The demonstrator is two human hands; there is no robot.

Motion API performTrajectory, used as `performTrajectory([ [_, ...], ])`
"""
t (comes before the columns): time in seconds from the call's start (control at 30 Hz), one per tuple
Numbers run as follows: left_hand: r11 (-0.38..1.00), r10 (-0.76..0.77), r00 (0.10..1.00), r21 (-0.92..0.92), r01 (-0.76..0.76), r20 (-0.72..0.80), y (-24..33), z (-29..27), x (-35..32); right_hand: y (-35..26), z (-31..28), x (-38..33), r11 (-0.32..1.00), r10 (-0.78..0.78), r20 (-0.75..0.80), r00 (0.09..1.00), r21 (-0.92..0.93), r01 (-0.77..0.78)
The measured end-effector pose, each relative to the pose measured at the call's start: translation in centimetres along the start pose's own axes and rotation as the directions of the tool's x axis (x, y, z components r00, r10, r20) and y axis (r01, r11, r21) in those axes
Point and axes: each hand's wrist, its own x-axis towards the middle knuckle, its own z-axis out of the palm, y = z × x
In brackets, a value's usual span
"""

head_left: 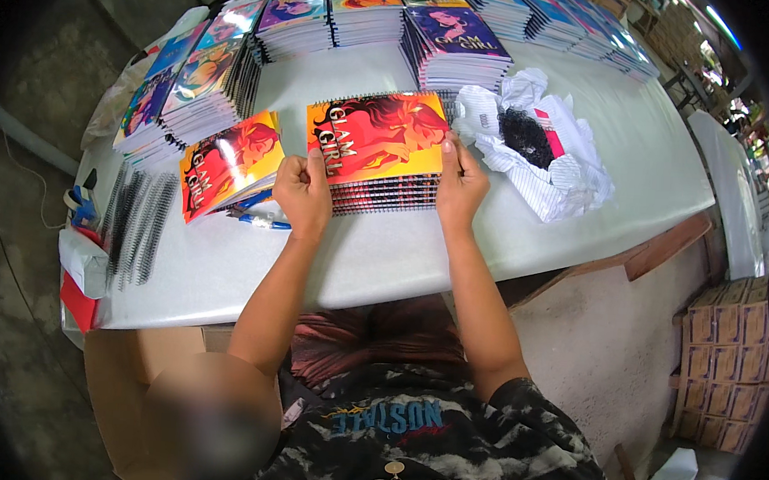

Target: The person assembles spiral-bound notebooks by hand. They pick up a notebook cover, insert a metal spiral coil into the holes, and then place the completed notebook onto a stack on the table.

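Observation:
Between my hands is a spiral notebook [377,138] with a red, orange and yellow cover, its black coil along the far edge. My left hand [304,191] is closed on its left edge, thumb on top. At the right edge, my right hand [461,183] pinches it with the thumb over the cover. Beneath and nearer to me lie several coil-bound notebooks [385,196] in a pile. To the left sits a stack of matching covered booklets [231,165] with no coil showing, and a blue pen [265,222] lies beside my left wrist.
Loose wire coils [139,225] lie at the table's left. Crumpled striped paper [573,181] holds a tangle of black coil scraps [527,139] on the right. Tall stacks of notebooks [454,46] line the far side of the white table [605,95]. Cartons [725,358] are piled at the right.

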Motion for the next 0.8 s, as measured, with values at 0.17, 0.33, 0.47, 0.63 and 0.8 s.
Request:
performTrajectory([
  [0.17,0.990,-0.143,0.989,-0.008,0.143,-0.042,0.7,0.0,0.5,0.5,0.2,-0.5,1.000,-0.030,-0.055,0.998,-0.002,0.030],
  [0.33,0.987,-0.018,0.998,0.158,0.007,0.067,0.4,-2.3,1.2,-0.2,-0.2,-0.6,0.992,-0.089,-0.009,0.996,-0.095,0.087],
  [0.47,0.601,0.219,0.904,0.679,-0.422,0.368,-2.7,-8.3,6.2,0.1,-1.0,-0.5,0.913,-0.320,0.013,0.947,-0.264,0.312],
  [0.63,0.587,-0.018,0.814,0.665,-0.462,0.581,-3.7,-13.4,6.0,-1.5,-1.3,-0.7,0.791,-0.486,0.048,0.873,-0.399,0.463],
  [0.8,0.983,-0.090,0.940,0.179,0.031,0.330,2.9,-16.1,5.1,-7.1,-0.2,-4.3,0.948,-0.319,0.056,0.946,0.000,0.320],
])
